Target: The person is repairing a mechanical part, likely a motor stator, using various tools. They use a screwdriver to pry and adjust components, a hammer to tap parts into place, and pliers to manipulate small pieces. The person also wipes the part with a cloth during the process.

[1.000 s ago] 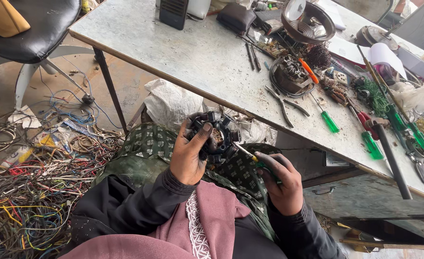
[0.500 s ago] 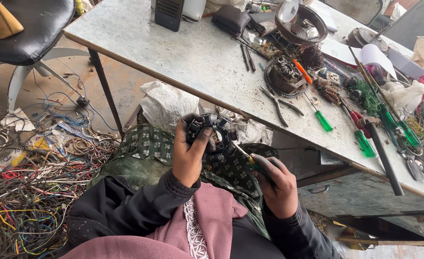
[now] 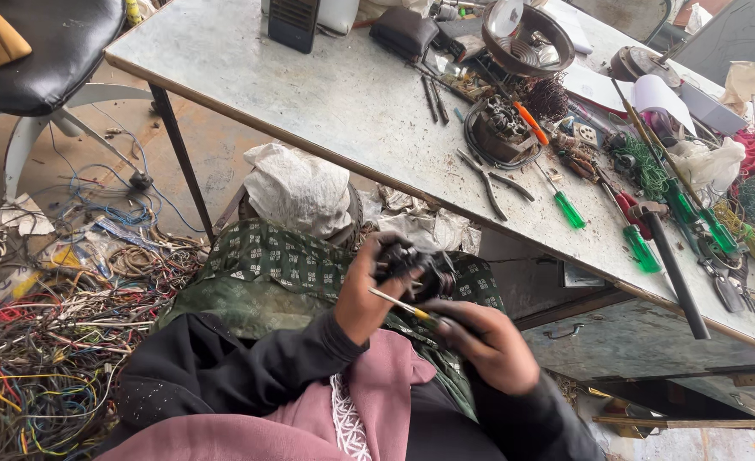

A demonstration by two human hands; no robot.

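1. Left hand point(image 3: 367, 290) raised over the lap, fingers curled closed round a dark round part, back of hand facing camera.
2. Right hand point(image 3: 488, 346) lower and right of it, fist closed round a thin tool, motion-blurred.
3. Both forearms in dark sleeves, elbows bent, hands near each other.

Pliers point(image 3: 490, 179) on table point(image 3: 326, 94)

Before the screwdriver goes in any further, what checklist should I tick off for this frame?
1. Left hand grips the dark motor part: ok.
2. Right hand holds the screwdriver: ok.
3. Screwdriver tip seated on the part: cannot tell, the left hand hides it.
4. Part steadied over the lap, clear of the table: ok.
5. Right hand sharp enough to judge its grip: not ok, blurred.
6. Spare green-handled screwdriver lying on the table: ok.
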